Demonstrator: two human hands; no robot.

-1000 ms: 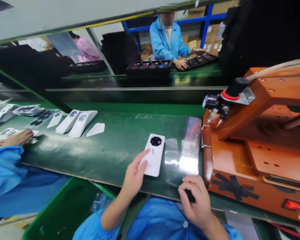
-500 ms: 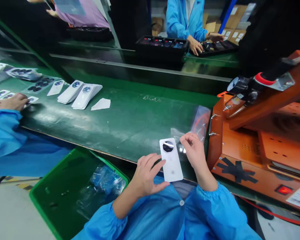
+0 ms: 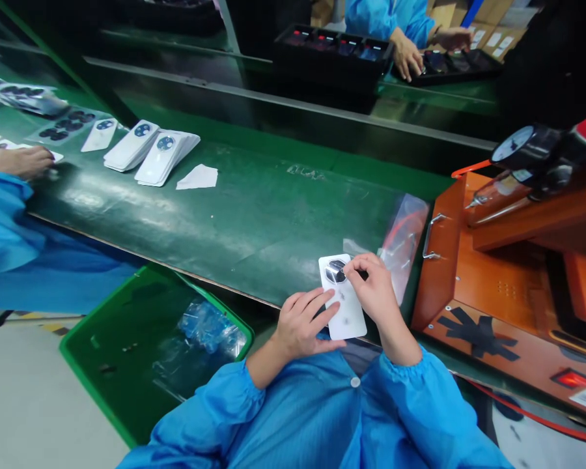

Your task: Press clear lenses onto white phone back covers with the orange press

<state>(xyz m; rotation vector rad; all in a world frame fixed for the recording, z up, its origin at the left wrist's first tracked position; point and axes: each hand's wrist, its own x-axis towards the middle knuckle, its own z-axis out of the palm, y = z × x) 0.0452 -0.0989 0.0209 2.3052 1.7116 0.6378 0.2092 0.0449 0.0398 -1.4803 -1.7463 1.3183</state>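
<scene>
A white phone back cover with a round, dark camera window lies at the near edge of the green bench. My left hand grips it along its left side, fingers over the edge and thumb by the bottom corner. At the upper right of the cover, my right hand pinches its thumb and forefinger together against the rim of the camera window. Whatever sits between those fingertips is too small to make out. Beside the right hand lies a clear plastic bag with something red in it.
On the right stands an orange press machine with a gauge. Stacked white covers and a paper scrap lie to the left. Below is a green bin holding plastic film. Co-workers' hands are at the far left and across.
My right hand has moved left from beside the cover onto its camera window, fingertips pinched there. My left hand stays on the cover. The whole view has shifted slightly.
</scene>
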